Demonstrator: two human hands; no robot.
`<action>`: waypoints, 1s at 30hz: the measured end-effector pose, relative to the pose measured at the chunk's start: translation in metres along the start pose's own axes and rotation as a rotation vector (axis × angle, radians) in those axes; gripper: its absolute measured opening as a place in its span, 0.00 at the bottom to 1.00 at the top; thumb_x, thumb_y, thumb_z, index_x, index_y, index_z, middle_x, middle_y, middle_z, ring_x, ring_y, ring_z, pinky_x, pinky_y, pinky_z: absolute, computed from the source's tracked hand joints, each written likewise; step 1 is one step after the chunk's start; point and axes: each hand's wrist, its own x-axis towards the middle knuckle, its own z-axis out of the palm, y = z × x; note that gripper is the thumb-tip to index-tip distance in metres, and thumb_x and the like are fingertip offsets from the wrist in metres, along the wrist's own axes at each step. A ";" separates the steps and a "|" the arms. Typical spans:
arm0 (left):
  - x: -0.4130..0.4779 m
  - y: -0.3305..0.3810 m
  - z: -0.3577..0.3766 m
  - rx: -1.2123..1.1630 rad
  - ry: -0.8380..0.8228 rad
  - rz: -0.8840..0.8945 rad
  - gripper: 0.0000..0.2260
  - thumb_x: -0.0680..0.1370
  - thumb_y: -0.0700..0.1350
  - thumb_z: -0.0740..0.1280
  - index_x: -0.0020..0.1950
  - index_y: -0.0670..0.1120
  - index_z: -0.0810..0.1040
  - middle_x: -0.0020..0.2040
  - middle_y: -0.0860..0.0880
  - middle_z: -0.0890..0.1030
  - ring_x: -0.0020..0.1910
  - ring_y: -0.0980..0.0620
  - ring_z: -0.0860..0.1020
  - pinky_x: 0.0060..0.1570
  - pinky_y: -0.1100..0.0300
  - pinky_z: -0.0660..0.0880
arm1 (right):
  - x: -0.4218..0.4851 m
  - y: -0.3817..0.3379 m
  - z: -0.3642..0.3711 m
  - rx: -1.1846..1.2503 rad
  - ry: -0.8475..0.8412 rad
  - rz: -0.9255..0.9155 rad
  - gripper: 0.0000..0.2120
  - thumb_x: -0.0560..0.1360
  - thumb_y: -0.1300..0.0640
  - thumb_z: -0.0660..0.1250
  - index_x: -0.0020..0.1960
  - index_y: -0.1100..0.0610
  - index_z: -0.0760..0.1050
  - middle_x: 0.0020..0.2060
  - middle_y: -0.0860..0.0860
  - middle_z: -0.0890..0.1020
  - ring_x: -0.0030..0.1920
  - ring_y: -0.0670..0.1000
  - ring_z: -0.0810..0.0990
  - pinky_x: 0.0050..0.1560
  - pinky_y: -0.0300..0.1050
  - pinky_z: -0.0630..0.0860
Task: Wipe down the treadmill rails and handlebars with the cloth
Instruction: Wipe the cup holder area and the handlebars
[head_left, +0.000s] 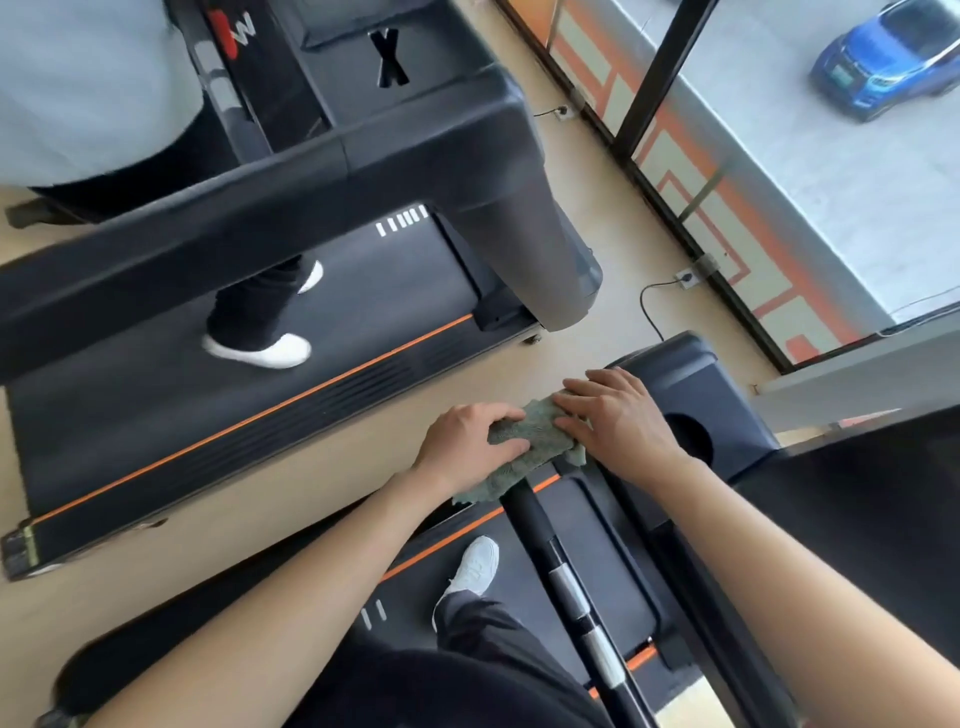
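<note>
Over the handlebar (540, 525), both hands (467, 441) (618, 415) clasp the cloth (535, 431).

Both forearms bare, no sleeves in view. Left hand (467, 441), right hand (618, 415): no rings, no watch. Dark trousers (483, 629), 1 white lace-up trainer (475, 566) visible.

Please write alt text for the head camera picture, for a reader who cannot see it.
Both bare hands, the left hand and the right hand, press a crumpled green cloth onto the top end of a black treadmill handlebar. Beside it, another person in white shoes stands on a second black treadmill with an orange stripe.
</note>
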 end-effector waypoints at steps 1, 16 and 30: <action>0.008 0.003 0.002 -0.019 -0.013 0.002 0.21 0.70 0.63 0.70 0.62 0.60 0.82 0.58 0.59 0.84 0.57 0.54 0.81 0.58 0.56 0.76 | 0.002 0.008 -0.004 0.010 -0.014 0.011 0.12 0.77 0.45 0.69 0.57 0.48 0.84 0.57 0.46 0.83 0.60 0.59 0.78 0.65 0.57 0.71; 0.079 0.017 0.020 -0.340 -0.205 0.006 0.21 0.67 0.56 0.81 0.58 0.54 0.84 0.52 0.57 0.86 0.50 0.57 0.84 0.56 0.55 0.80 | 0.005 0.025 -0.020 0.157 -0.116 0.114 0.20 0.78 0.43 0.67 0.64 0.52 0.80 0.62 0.47 0.82 0.65 0.51 0.75 0.69 0.50 0.69; 0.096 -0.021 0.012 -0.581 -0.510 -0.110 0.15 0.75 0.56 0.75 0.60 0.53 0.85 0.57 0.57 0.85 0.61 0.57 0.80 0.68 0.59 0.73 | 0.111 0.021 -0.047 0.056 -0.960 0.273 0.13 0.78 0.42 0.64 0.53 0.47 0.82 0.44 0.47 0.84 0.48 0.49 0.79 0.56 0.48 0.76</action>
